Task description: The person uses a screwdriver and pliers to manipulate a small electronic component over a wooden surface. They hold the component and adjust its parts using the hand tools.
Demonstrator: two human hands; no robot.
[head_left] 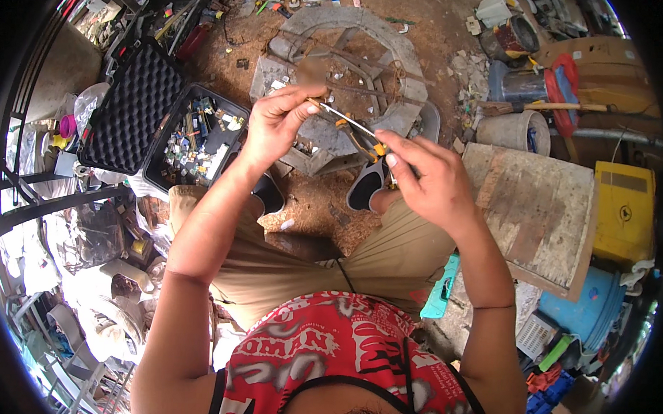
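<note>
Littered floor: black case left of hands.

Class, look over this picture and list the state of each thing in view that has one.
Thin silver rod: held at a slant
Left hand: pinching its upper end
Right hand: fingers closed at its lower end
Black case: open, lid folded back
Small electronic parts: loose inside the case
Off-white bucket: uncovered
Slippers: worn
Wooden board: stained

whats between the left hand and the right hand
In the head view, a thin silver rod runs between the left hand and the right hand.
</note>
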